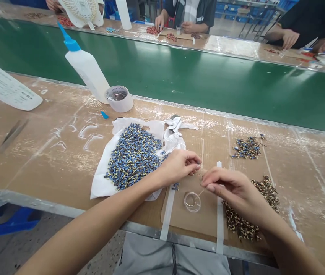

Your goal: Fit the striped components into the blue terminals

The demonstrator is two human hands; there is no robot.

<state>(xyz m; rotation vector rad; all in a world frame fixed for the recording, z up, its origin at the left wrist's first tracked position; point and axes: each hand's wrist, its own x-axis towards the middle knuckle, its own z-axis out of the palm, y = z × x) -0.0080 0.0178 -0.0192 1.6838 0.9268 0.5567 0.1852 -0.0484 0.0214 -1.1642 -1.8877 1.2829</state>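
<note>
My left hand (pixel 178 165) is pinched shut on one small blue part, just right of a heap of several blue and yellow parts (pixel 134 156) lying on a white cloth (pixel 102 183). My right hand (pixel 231 187) is closed on a thin stick whose tip points down toward a small clear dish (pixel 192 201). Both hands hover over a taped-down cardboard sheet (pixel 191 221). A pile of brown and yellow parts (pixel 248 217) lies under and beside my right wrist.
A smaller heap of blue parts (pixel 247 148) lies farther right. A glue bottle with a blue nozzle (pixel 86 67) leans by a tape roll (pixel 119 98). Tweezers (pixel 13 133) lie at left. A green conveyor belt (pixel 208 80) runs behind; other people's hands (pixel 290 38) work across it.
</note>
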